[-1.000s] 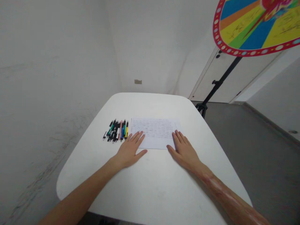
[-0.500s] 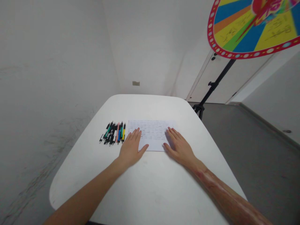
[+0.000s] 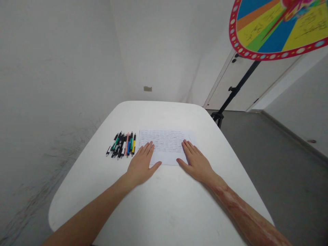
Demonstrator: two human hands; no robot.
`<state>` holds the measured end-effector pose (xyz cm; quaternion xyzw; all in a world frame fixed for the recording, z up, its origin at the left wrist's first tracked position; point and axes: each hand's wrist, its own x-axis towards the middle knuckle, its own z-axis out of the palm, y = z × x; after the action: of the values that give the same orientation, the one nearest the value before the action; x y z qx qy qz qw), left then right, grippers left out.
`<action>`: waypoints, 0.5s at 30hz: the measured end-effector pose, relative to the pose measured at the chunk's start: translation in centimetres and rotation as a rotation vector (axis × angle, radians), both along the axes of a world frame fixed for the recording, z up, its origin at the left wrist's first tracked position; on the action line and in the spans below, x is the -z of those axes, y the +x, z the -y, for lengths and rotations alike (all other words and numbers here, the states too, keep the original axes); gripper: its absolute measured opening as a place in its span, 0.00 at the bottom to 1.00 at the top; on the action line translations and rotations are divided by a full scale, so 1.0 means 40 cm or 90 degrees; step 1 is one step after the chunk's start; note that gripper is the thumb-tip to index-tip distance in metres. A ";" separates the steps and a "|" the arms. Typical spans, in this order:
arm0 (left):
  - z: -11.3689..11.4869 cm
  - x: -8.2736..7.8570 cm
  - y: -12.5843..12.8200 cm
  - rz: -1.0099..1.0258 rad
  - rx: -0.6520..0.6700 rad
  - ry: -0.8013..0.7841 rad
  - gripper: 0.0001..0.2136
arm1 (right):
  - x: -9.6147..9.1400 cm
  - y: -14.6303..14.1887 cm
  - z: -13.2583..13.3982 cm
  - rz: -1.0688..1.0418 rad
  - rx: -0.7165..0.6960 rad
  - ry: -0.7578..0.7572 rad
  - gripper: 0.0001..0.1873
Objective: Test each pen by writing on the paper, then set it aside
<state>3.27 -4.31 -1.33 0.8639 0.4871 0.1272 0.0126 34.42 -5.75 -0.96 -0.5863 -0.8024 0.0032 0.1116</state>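
Head view, left hand [image 3: 140, 166] and right hand [image 3: 196, 162] flat, fingers spread, on written paper sheet [image 3: 165, 145]

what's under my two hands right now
Both the left hand and right hand lie flat, fingers on the written sheet of paper, palms on the white table. Writing beneath the fingers is covered.

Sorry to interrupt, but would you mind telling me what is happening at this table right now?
A person sits at a white rounded table with both hands flat and open, holding nothing. The left hand and the right hand each rest with their fingers on the near corners of a white sheet of paper covered in handwritten lines. A row of coloured and black pens lies untouched just left of the sheet. A colourful prize wheel on a black stand is behind the table.
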 end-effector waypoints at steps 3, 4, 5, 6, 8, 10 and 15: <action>0.000 -0.003 0.000 -0.001 -0.001 -0.004 0.41 | -0.001 -0.001 0.002 0.001 0.003 0.001 0.48; 0.001 -0.004 0.000 -0.002 -0.001 -0.005 0.41 | -0.001 -0.001 0.002 0.001 0.002 0.002 0.48; 0.001 -0.005 0.000 -0.004 -0.001 -0.007 0.40 | -0.001 -0.001 0.003 0.000 0.001 0.003 0.48; 0.001 -0.006 0.001 -0.007 -0.001 -0.008 0.40 | -0.002 -0.001 0.003 -0.001 0.001 0.003 0.48; 0.001 -0.008 0.001 -0.010 -0.001 -0.009 0.40 | -0.002 0.000 0.002 0.001 0.001 0.000 0.48; 0.000 -0.007 0.001 -0.010 0.000 -0.005 0.40 | -0.001 0.001 0.001 0.005 0.005 -0.005 0.48; 0.000 -0.002 0.000 -0.004 0.005 0.006 0.41 | -0.002 0.001 0.000 0.010 0.009 -0.011 0.48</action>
<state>3.29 -4.32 -1.25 0.8662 0.4833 0.1267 0.0073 34.45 -5.77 -0.89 -0.5930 -0.7989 0.0048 0.1007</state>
